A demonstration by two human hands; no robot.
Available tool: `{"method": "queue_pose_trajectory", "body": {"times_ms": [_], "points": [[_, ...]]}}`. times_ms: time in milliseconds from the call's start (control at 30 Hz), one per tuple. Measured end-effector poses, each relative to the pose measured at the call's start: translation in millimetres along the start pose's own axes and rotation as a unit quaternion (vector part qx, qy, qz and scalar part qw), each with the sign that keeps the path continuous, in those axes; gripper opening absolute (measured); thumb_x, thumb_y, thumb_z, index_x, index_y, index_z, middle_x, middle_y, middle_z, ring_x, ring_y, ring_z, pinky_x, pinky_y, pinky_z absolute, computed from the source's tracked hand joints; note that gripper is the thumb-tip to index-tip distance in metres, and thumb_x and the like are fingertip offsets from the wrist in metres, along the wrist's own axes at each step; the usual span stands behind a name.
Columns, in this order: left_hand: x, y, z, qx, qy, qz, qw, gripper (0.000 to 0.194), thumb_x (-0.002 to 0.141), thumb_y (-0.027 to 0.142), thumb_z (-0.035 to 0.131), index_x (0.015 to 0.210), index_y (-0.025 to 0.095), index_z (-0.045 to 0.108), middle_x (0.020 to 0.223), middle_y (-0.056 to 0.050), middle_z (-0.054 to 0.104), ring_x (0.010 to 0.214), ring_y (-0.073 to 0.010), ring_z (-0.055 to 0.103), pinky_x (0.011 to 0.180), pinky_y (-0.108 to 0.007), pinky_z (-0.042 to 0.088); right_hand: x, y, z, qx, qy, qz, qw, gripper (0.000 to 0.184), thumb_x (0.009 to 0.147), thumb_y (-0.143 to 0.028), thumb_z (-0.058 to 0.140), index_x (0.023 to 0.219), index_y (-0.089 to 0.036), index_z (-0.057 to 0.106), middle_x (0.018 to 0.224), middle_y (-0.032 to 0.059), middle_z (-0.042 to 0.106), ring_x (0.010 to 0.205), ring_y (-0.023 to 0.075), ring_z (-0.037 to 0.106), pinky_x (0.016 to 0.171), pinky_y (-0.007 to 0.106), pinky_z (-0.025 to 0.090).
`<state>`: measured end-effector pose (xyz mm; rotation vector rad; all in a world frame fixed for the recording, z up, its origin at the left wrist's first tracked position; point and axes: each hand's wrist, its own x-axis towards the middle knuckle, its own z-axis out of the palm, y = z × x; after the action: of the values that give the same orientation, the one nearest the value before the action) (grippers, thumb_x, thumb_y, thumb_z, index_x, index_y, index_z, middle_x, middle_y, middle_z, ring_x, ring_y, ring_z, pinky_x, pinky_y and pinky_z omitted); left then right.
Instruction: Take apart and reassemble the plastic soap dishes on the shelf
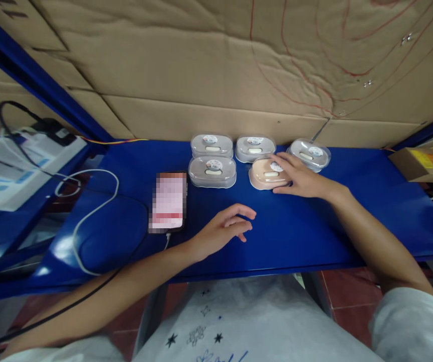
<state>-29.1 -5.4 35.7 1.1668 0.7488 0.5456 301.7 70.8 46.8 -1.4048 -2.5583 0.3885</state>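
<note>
My right hand [300,177] is around the right end of a beige soap box [263,173], its fingers at the back and its thumb near the front. The box stands on the blue table and has a clear lid, a round label and a pale latch. My left hand [229,223] hovers nearer the table's front edge, fingers loosely curled and apart, holding nothing. Similar grey boxes stand about: a front-left one [212,172], one behind it [212,144], a back-middle one [255,149], and a tilted one [310,154] just beyond my right hand.
A phone [169,201] with a blurred screen lies left of the boxes, a white cable [77,231] plugged in. A black cord [69,304] crosses my left forearm. Cardboard [186,65] walls the back. A small carton [425,163] is at the right, power strips [28,171] at the left.
</note>
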Motion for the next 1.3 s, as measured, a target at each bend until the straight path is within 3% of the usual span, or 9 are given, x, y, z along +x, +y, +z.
{"method": "queue_pose_trajectory", "body": {"times_ms": [67,167,233,367,467,567,700,1000,1300], "points": [[2,-2,-0.4,0.011,0.036,0.012,0.999,0.022,0.09,0.033,0.071,0.109,0.021,0.071,0.113,-0.007,0.069,0.095,-0.0205,0.066,0.073,-0.032,0.059,-4,-11,6,0.011,0.008,-0.028,1.0,0.105,0.09,-0.07,0.07,0.173,-0.036,0.016,0.178,0.0124,0.026,0.161,0.0457,0.031,0.126,0.071,0.034],[2,-2,-1.8,0.032,0.043,0.018,0.998,0.019,0.093,0.032,0.07,0.108,0.021,0.07,0.102,-0.004,0.069,0.083,-0.0165,0.065,0.072,-0.031,0.058,-13,-11,0,0.025,0.018,-0.044,0.999,0.088,0.1,-0.065,0.059,0.172,-0.04,0.015,0.177,0.0066,0.032,0.161,0.0378,0.035,0.127,0.066,0.036],[1,-2,-2.4,0.045,0.033,0.02,0.998,0.018,0.094,0.032,0.068,0.108,0.021,0.07,0.096,-0.002,0.069,0.077,-0.0145,0.064,0.072,-0.031,0.058,-20,4,-9,-0.016,0.079,0.01,0.997,0.077,0.103,-0.064,0.053,0.17,-0.039,0.024,0.175,0.0055,0.036,0.16,0.0359,0.038,0.129,0.065,0.034],[-1,-1,-2.3,0.068,0.015,0.017,0.997,0.019,0.096,0.034,0.067,0.108,0.021,0.07,0.092,-0.002,0.068,0.074,-0.0141,0.063,0.073,-0.031,0.058,-33,49,-22,-0.099,0.184,0.143,0.967,0.079,0.096,-0.072,0.059,0.163,-0.034,0.041,0.174,0.0135,0.037,0.157,0.0485,0.035,0.123,0.079,0.026],[-1,0,-1.9,0.074,0.009,0.011,0.997,0.019,0.096,0.035,0.067,0.107,0.02,0.071,0.088,-0.001,0.067,0.073,-0.0137,0.062,0.074,-0.031,0.058,-39,75,-25,-0.083,0.172,0.175,0.966,0.081,0.093,-0.076,0.061,0.161,-0.036,0.043,0.17,0.0146,0.043,0.152,0.0499,0.042,0.119,0.08,0.03],[-1,1,-2.0,0.075,0.008,0.009,0.997,0.02,0.095,0.036,0.068,0.106,0.02,0.072,0.088,-0.001,0.067,0.073,-0.0134,0.062,0.073,-0.031,0.058,-40,87,-25,-0.04,0.171,0.17,0.97,0.083,0.093,-0.077,0.062,0.158,-0.029,0.047,0.164,0.0157,0.052,0.148,0.0427,0.051,0.123,0.067,0.038],[-1,2,-2.2,0.074,0.006,0.007,0.997,0.02,0.095,0.036,0.068,0.105,0.019,0.072,0.09,-0.002,0.068,0.075,-0.014,0.063,0.073,-0.03,0.058,-39,90,-25,-0.025,0.186,0.161,0.969,0.081,0.095,-0.075,0.062,0.155,-0.022,0.052,0.161,0.0159,0.055,0.147,0.0364,0.053,0.127,0.055,0.038],[-1,4,-2.9,0.081,-0.001,0.0,0.997,0.019,0.095,0.037,0.068,0.103,0.02,0.073,0.089,-0.002,0.069,0.076,-0.0141,0.063,0.073,-0.03,0.057,-40,93,-26,-0.013,0.184,0.157,0.97,0.075,0.096,-0.072,0.061,0.156,-0.027,0.052,0.164,0.0111,0.053,0.149,0.037,0.051,0.128,0.058,0.037],[-1,3,-3.6,0.081,-0.009,0.003,0.997,0.02,0.096,0.038,0.068,0.103,0.02,0.073,0.09,-0.002,0.07,0.076,-0.0138,0.063,0.073,-0.029,0.057,-34,95,-19,-0.035,0.185,0.167,0.968,0.08,0.097,-0.073,0.056,0.157,-0.021,0.052,0.165,0.0139,0.051,0.153,0.0349,0.048,0.129,0.055,0.037]]}}
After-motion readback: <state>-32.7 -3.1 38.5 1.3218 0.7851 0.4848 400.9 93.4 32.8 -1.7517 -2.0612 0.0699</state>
